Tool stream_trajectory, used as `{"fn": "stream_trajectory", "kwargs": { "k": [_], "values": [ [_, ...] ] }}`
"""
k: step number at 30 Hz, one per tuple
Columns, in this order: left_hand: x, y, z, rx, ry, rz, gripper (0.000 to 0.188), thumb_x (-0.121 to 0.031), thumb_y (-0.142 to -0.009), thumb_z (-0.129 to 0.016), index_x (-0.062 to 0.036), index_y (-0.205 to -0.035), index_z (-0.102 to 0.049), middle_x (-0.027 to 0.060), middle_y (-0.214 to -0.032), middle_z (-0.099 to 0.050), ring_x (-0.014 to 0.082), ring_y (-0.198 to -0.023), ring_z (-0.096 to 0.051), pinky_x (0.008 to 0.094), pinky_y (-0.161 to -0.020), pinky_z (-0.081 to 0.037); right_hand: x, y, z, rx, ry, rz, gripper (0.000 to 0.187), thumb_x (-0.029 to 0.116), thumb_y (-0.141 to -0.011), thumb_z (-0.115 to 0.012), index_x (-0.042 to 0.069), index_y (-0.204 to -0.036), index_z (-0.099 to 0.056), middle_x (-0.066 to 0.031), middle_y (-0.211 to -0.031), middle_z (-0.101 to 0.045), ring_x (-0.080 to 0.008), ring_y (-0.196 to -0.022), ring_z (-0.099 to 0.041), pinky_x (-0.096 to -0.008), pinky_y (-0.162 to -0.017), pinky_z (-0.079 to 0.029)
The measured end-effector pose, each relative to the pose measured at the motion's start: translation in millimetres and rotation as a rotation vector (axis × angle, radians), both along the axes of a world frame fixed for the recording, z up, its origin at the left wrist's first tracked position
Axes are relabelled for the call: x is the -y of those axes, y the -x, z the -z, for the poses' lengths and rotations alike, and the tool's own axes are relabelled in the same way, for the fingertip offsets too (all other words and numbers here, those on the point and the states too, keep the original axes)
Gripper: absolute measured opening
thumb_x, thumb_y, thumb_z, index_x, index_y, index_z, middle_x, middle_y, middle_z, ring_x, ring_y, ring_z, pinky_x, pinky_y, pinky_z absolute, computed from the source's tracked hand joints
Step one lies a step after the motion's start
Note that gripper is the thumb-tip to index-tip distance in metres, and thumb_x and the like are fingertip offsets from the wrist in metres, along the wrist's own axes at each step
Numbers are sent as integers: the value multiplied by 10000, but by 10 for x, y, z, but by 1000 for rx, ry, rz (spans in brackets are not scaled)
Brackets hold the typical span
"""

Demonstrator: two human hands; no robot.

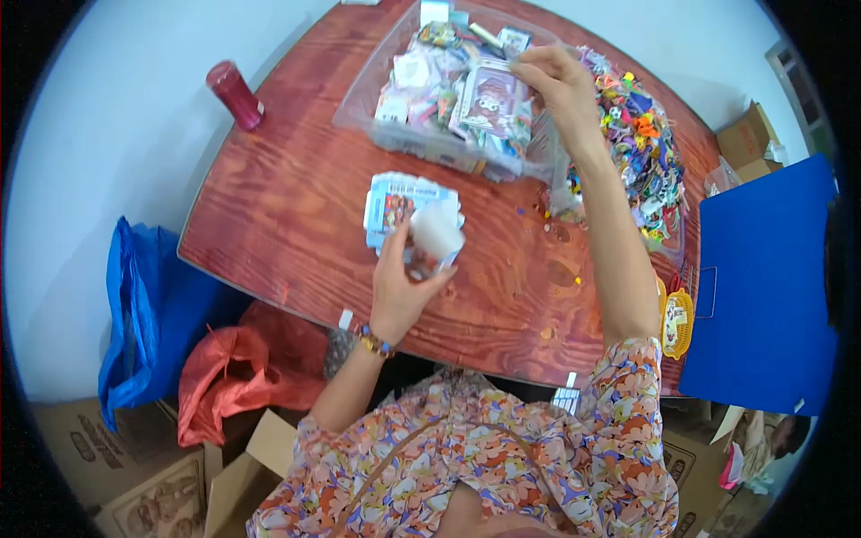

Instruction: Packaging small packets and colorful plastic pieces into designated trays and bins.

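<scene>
My left hand [404, 285] is closed round a small white object [438, 235], blurred and of a kind I cannot make out. Just beyond it on the table lie flat pale-blue printed cardboard pieces [387, 208]. Over a clear plastic bin [421, 143], my right hand [558, 82] has its thumb and fingertips pinched together. They meet at the upper corner of a clear packet with a purple printed picture [491, 100]. Many small packets and cards fill the bin under it.
Right of the bin, a heap of colourful small trinkets [641, 134] lies in a clear tray. A red bottle [236, 94] stands far left. At the right edge are a yellow basket [676, 325] and a blue panel [762, 287]. Blue [148, 305] and red bags [238, 377] sit lower left.
</scene>
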State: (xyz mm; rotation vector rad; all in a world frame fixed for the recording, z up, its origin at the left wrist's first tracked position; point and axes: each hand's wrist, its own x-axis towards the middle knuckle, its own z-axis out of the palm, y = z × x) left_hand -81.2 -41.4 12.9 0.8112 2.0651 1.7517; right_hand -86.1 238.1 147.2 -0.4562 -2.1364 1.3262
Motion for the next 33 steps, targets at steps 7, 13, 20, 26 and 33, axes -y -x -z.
{"fn": "stream_trajectory", "kwargs": {
  "k": [7, 13, 20, 26, 33],
  "values": [
    [-216, -114, 110, -367, 45, 41, 887, -195, -730, -874, 25, -1450, -406, 180, -1335, -554, 276, -1187, -587, 391, -956, -523, 982, -894, 472, -268, -291, 236, 84, 23, -915, -690, 20, -999, -689, 8, -794, -644, -28, -644, -529, -189, -565, -423],
    [-267, -318, -32, -243, 56, 73, 851, -210, -732, -853, 10, -1425, -410, 205, -1229, -548, 370, -1153, -554, 442, -985, -465, 1126, -1312, 657, -287, -489, 281, 107, -35, -880, -712, 12, -972, -685, -37, -810, -666, -61, -683, -588, -199, -590, -457],
    [-363, -449, -50, -499, 65, 60, 879, -170, -713, -861, 3, -1438, -395, 216, -1213, -542, 382, -1132, -549, 435, -959, -476, 1185, -1650, 686, 74, -870, 172, 177, 67, -828, -731, 64, -1003, -706, -95, -1170, -651, -285, -1155, -604, -521, -1044, -393],
    [-436, -468, 1, -550, 110, 98, 875, -140, -692, -864, 6, -1423, -406, 221, -1206, -547, 389, -1117, -557, 451, -944, -481, 1109, -1813, 772, 115, -783, 192, 269, 175, -852, -718, 130, -1117, -728, -128, -1451, -508, -373, -1426, -345, -591, -1147, -232],
    [-532, -535, 164, -549, 181, 160, 823, -152, -669, -868, -2, -1370, -463, 204, -1212, -562, 380, -1131, -556, 451, -952, -480, 874, -1885, 1163, 250, -417, -37, 295, 271, -889, -720, 127, -1146, -735, -147, -1459, -506, -399, -1431, -336, -541, -1169, -250]
  ]
}}
